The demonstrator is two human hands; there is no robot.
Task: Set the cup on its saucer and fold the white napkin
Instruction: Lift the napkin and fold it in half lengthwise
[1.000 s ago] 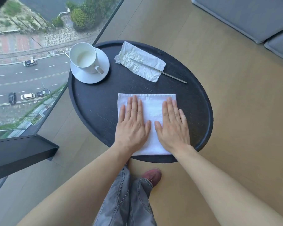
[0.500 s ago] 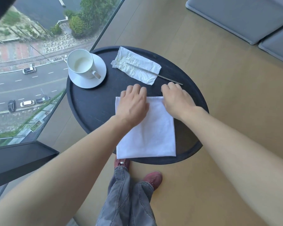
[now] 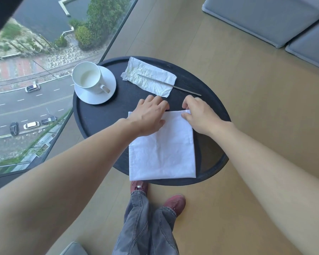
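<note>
The white cup (image 3: 87, 78) stands upright on its white saucer (image 3: 107, 92) at the back left of the round black table (image 3: 92, 120). A white napkin (image 3: 162, 151) lies flat as a folded rectangle on the near part of the table, its near edge at the table's rim. My left hand (image 3: 149, 116) rests on the napkin's far left corner with fingers curled over the edge. At the far right corner, my right hand (image 3: 199, 115) pinches the napkin's edge.
A crumpled paper wrapper (image 3: 149, 78) lies at the back of the table with a thin metal stick (image 3: 184, 89) across it. A floor-to-ceiling window (image 3: 35, 70) is directly left. Grey cushions (image 3: 265, 17) sit at the far right. My legs and red shoes (image 3: 175, 201) are under the table's near edge.
Both hands slid from lying flat on the napkin's near half to its far edge and curled their fingers onto it. The cup and saucer have not moved.
</note>
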